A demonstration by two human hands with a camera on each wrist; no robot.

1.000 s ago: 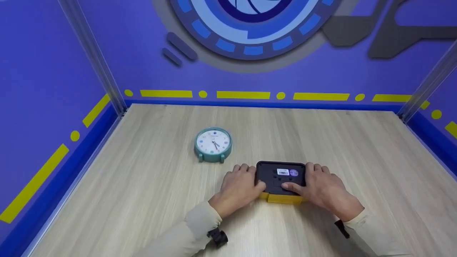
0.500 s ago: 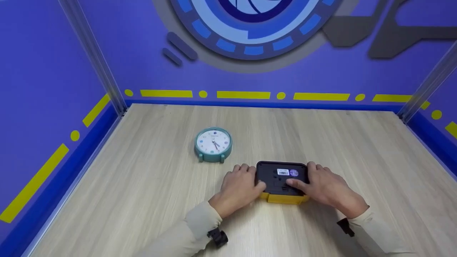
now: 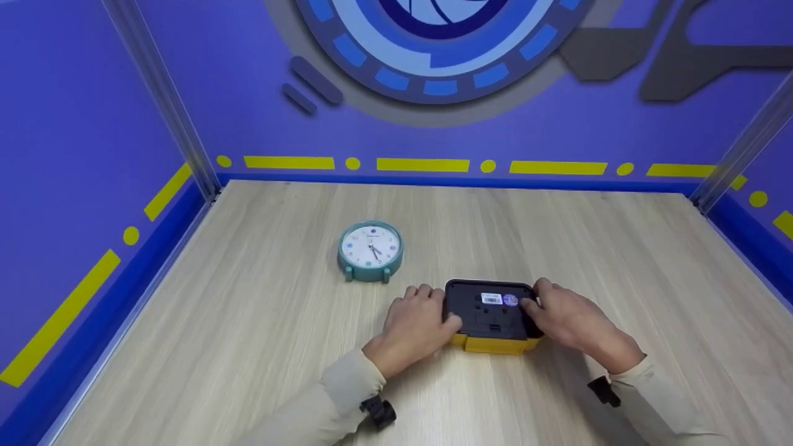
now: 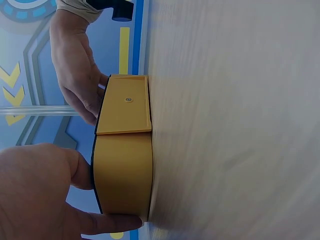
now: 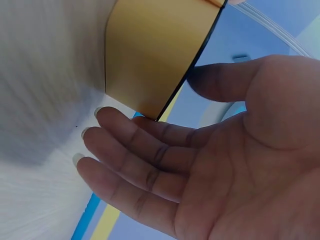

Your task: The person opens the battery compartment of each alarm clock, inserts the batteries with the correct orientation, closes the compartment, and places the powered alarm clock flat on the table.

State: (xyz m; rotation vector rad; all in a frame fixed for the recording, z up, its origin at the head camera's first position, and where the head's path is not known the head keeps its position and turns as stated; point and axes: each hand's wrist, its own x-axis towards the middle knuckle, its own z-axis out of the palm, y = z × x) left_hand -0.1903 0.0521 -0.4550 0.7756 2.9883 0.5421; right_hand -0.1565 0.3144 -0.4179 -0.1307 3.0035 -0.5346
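A yellow box-shaped clock (image 3: pixel 483 310) lies with its black back up, showing a barcode label, a round sticker and small knobs. Its front is hidden against the table. My left hand (image 3: pixel 416 328) grips the left end, thumb on the back edge and a finger (image 4: pixel 110 223) along the yellow side. At the right end, my right hand (image 3: pixel 576 319) lightly pinches the corner between thumb and index finger. In the right wrist view its other fingers (image 5: pixel 135 170) extend loosely, apart from the clock. A round teal alarm clock (image 3: pixel 370 251) lies face up farther back.
The pale wooden table (image 3: pixel 248 297) is bounded by blue-purple panels (image 3: pixel 396 136) with yellow markings at the back and sides. Metal posts (image 3: pixel 167 105) stand at the back corners. Each forearm carries a black wrist device (image 3: pixel 378 412).
My right thumb has slid right across the black back to its edge, and the right hand has shifted right. The left hand and both clocks have stayed put.
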